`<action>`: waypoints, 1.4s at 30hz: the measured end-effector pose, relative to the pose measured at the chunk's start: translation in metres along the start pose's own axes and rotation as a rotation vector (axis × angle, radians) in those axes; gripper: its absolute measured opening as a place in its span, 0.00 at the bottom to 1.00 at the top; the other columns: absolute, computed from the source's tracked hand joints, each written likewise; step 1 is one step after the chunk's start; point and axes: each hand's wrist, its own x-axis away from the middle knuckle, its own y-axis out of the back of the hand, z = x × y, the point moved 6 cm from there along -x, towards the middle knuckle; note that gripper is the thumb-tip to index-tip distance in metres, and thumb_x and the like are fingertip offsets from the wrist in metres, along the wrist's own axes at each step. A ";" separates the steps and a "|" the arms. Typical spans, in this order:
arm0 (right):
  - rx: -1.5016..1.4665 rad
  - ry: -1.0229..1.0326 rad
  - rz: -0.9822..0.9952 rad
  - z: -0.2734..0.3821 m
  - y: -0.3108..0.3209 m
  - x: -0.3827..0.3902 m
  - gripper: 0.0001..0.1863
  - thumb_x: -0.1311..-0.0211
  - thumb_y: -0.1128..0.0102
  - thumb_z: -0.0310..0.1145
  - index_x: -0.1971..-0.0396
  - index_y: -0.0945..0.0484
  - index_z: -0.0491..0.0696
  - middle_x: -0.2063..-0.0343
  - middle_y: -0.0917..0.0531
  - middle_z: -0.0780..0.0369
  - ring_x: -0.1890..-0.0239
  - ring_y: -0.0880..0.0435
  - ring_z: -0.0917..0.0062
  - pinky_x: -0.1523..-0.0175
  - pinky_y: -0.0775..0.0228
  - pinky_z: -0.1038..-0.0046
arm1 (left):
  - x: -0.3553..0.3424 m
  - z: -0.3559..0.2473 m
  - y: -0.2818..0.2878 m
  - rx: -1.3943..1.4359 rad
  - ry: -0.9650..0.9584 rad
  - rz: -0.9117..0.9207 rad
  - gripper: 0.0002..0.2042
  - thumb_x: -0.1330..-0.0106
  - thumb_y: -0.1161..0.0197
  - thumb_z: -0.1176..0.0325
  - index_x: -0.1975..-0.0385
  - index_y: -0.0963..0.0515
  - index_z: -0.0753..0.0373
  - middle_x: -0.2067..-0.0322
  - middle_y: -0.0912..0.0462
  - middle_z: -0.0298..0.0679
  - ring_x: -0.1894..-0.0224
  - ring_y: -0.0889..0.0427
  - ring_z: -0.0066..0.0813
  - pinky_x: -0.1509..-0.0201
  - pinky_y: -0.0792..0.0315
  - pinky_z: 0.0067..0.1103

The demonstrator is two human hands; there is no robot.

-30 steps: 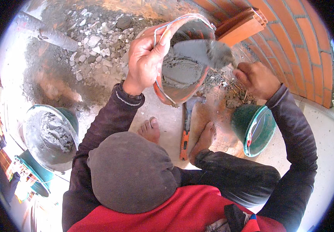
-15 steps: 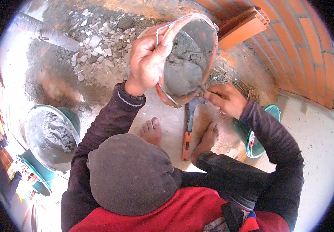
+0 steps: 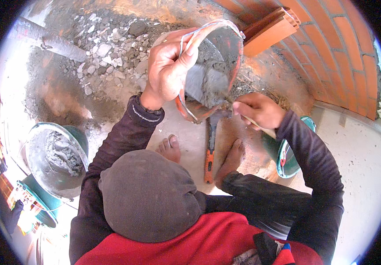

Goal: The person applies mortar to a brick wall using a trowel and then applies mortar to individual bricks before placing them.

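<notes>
Above the floor (image 3: 193, 164), left of its edge by the wall (image 3: 349, 66), the bucket (image 3: 232, 44) tilts; mortar (image 3: 209, 55) sits inside, the trowel (image 3: 220, 81) dipped in; the left hand (image 3: 168, 66) clasps the rim, the right hand (image 3: 259, 110) the trowel's handle; a slackened left grip could spill mortar.

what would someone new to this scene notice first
Probably the dark gray cap and red top, filling the lower middle. Just above, the left hand holds a tilted orange bucket of wet gray mortar, while the right hand grips a trowel at its near right rim. The orange brick wall curving across the upper right also stands out.
</notes>
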 end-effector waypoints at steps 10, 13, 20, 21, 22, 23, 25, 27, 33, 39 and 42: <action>1.059 0.445 -0.509 0.056 0.078 0.070 0.16 0.39 0.39 0.41 0.61 0.23 0.43 0.77 0.22 0.48 0.70 0.21 0.49 0.62 0.30 0.55 | -0.007 -0.013 0.004 0.127 0.056 -0.002 0.23 0.31 0.49 0.65 0.43 0.30 0.78 0.41 0.27 0.51 0.36 0.32 0.41 0.28 0.46 0.34; 1.144 0.339 -0.557 0.035 0.095 0.071 0.16 0.42 0.38 0.39 0.57 0.23 0.46 0.74 0.20 0.49 0.67 0.20 0.49 0.61 0.29 0.54 | -0.006 -0.005 0.003 0.122 0.058 -0.046 0.20 0.30 0.48 0.68 0.45 0.27 0.77 0.43 0.24 0.49 0.43 0.26 0.34 0.37 0.38 0.26; 1.270 0.267 -0.556 0.010 0.118 0.024 0.11 0.48 0.39 0.35 0.65 0.25 0.48 0.75 0.20 0.51 0.68 0.20 0.52 0.64 0.29 0.53 | -0.006 0.007 0.002 0.102 0.044 -0.075 0.16 0.30 0.46 0.69 0.49 0.22 0.74 0.56 0.19 0.41 0.64 0.29 0.20 0.61 0.35 0.17; 1.273 0.268 -0.542 0.007 0.115 0.015 0.11 0.49 0.39 0.35 0.67 0.25 0.47 0.75 0.20 0.51 0.69 0.20 0.52 0.64 0.29 0.53 | -0.007 0.006 0.002 0.115 0.051 -0.087 0.16 0.29 0.46 0.69 0.50 0.22 0.74 0.55 0.20 0.41 0.64 0.29 0.20 0.61 0.35 0.16; 1.273 0.274 -0.526 0.008 0.108 0.003 0.10 0.49 0.39 0.35 0.69 0.26 0.47 0.76 0.21 0.52 0.69 0.20 0.52 0.64 0.29 0.53 | -0.007 0.002 0.001 0.093 0.078 -0.072 0.20 0.30 0.47 0.67 0.46 0.26 0.77 0.48 0.24 0.48 0.50 0.30 0.32 0.45 0.40 0.27; 1.273 0.280 -0.511 0.006 0.103 -0.005 0.10 0.50 0.39 0.35 0.71 0.27 0.47 0.77 0.21 0.52 0.70 0.20 0.52 0.64 0.29 0.53 | -0.006 -0.001 -0.002 0.073 0.109 -0.056 0.24 0.30 0.49 0.64 0.43 0.31 0.80 0.41 0.28 0.55 0.36 0.31 0.44 0.28 0.46 0.37; 1.309 0.364 -0.471 0.001 0.097 -0.016 0.10 0.51 0.39 0.36 0.72 0.27 0.47 0.77 0.21 0.52 0.70 0.20 0.52 0.64 0.29 0.53 | -0.005 -0.002 0.000 0.078 0.091 -0.059 0.24 0.30 0.49 0.64 0.43 0.31 0.79 0.41 0.28 0.54 0.36 0.30 0.44 0.30 0.42 0.39; 1.309 0.378 -0.442 -0.003 0.092 -0.022 0.11 0.53 0.38 0.37 0.72 0.26 0.47 0.76 0.21 0.52 0.69 0.20 0.52 0.64 0.29 0.53 | -0.004 -0.003 0.001 0.046 0.085 -0.071 0.24 0.30 0.49 0.62 0.43 0.30 0.78 0.41 0.27 0.53 0.37 0.29 0.43 0.33 0.37 0.41; 1.177 0.541 -0.335 -0.032 0.079 -0.030 0.12 0.54 0.36 0.35 0.74 0.28 0.44 0.77 0.22 0.49 0.70 0.21 0.50 0.65 0.30 0.52 | -0.005 -0.005 -0.010 0.021 0.086 -0.073 0.25 0.30 0.51 0.61 0.42 0.31 0.78 0.41 0.27 0.52 0.37 0.29 0.44 0.33 0.38 0.42; 0.774 0.566 -0.149 -0.062 0.052 -0.041 0.11 0.54 0.38 0.32 0.73 0.25 0.42 0.79 0.23 0.48 0.74 0.21 0.53 0.67 0.31 0.57 | 0.004 0.006 -0.003 0.038 0.140 -0.078 0.22 0.27 0.51 0.65 0.43 0.31 0.79 0.42 0.27 0.53 0.36 0.31 0.40 0.29 0.45 0.32; 0.542 0.477 -0.046 -0.063 0.048 -0.034 0.11 0.53 0.40 0.31 0.69 0.23 0.41 0.78 0.23 0.48 0.75 0.20 0.59 0.67 0.30 0.61 | 0.005 0.002 0.002 0.026 0.092 -0.092 0.22 0.28 0.49 0.66 0.43 0.30 0.78 0.42 0.26 0.51 0.37 0.30 0.39 0.30 0.43 0.32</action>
